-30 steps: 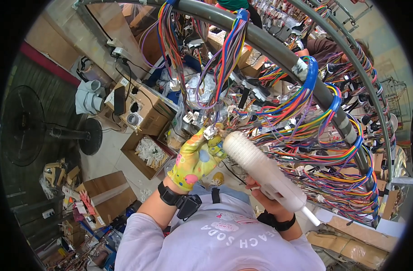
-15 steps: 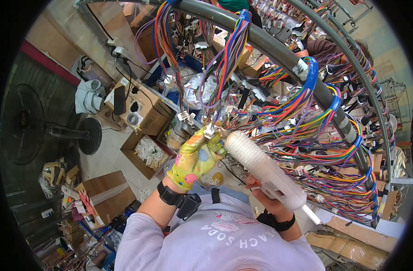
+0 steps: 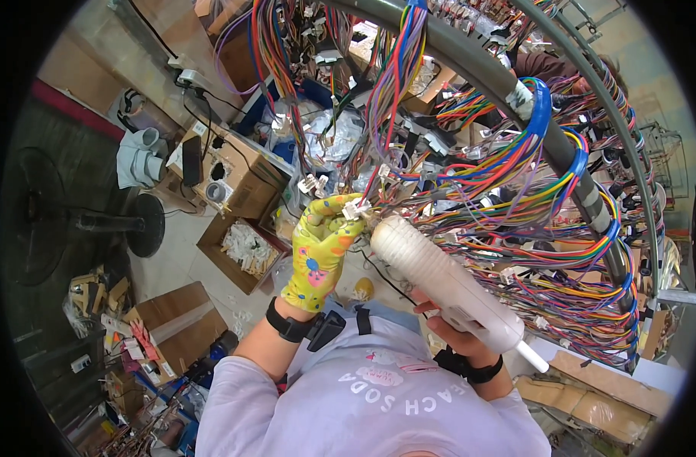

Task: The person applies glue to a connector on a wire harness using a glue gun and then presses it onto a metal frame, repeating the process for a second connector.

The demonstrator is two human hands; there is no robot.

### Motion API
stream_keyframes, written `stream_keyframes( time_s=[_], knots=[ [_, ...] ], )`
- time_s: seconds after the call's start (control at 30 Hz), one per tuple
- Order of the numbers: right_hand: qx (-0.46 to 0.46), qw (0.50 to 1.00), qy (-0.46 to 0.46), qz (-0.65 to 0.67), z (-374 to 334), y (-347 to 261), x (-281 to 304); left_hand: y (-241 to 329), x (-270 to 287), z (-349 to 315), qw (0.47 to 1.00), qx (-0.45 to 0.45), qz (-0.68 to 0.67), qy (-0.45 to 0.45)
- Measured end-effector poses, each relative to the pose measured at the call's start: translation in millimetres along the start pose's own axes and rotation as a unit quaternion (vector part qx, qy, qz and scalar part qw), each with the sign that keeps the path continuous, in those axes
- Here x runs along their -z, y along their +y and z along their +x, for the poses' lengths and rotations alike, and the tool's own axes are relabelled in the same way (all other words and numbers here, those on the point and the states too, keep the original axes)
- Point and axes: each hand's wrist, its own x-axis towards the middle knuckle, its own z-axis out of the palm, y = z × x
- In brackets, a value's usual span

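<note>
My left hand [image 3: 318, 255], in a yellow patterned glove, pinches a white plug connector [image 3: 355, 209] at the end of a bundle of coloured wires. My bare right hand [image 3: 464, 343] is wrapped round the handle of a white hot glue gun [image 3: 451, 286]; the gun's body hides part of the fingers. A white glue stick [image 3: 534, 356] pokes out of its back end. The gun's front, wound with whitish wrapping, points up and left, with its nozzle close beside the connector. Whether the nozzle touches the connector I cannot tell.
Wire harnesses [image 3: 470, 183] hang from a curved metal rail [image 3: 508, 84] ahead and to the right. Left of my hand are an open carton [image 3: 245, 255] of white parts and a cardboard box [image 3: 245, 179] with a phone. A black fan [image 3: 96, 221] stands farther left.
My left hand has turned more upright and still holds a connector. The glue gun's front has shifted slightly left and up. The view has shifted a little.
</note>
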Motion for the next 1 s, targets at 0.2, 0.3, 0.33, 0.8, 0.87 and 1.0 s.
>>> stream_keyframes(
  time_s=[0.2, 0.3, 0.33, 0.8, 0.87, 1.0],
  knots=[
    [0.022, 1.000, 0.007, -0.021, 0.3, 2.8, -2.2, -2.2, -4.7, 1.9, 0.996, -0.073, 0.053, 0.019],
    [0.014, 1.000, 0.011, -0.024, 0.6, 2.6, -2.8, -1.8, 0.1, 2.0, 0.982, -0.113, 0.150, 0.008],
    [0.014, 1.000, 0.011, -0.024, 0.0, 3.4, -3.3, -2.0, 0.7, 2.0, 0.982, -0.115, 0.148, 0.008],
    [0.007, 0.995, 0.020, -0.095, -3.9, 5.3, -0.5, -1.8, -1.6, 2.2, 0.981, -0.126, 0.149, 0.020],
    [0.004, 0.997, 0.035, -0.069, -5.6, 4.8, -2.7, -2.4, -2.0, 2.1, 0.979, -0.131, 0.158, 0.021],
    [0.002, 0.998, 0.035, -0.044, -8.0, 7.3, -1.3, -4.2, -2.1, 2.2, 0.977, -0.138, 0.164, 0.012]
  ],
)
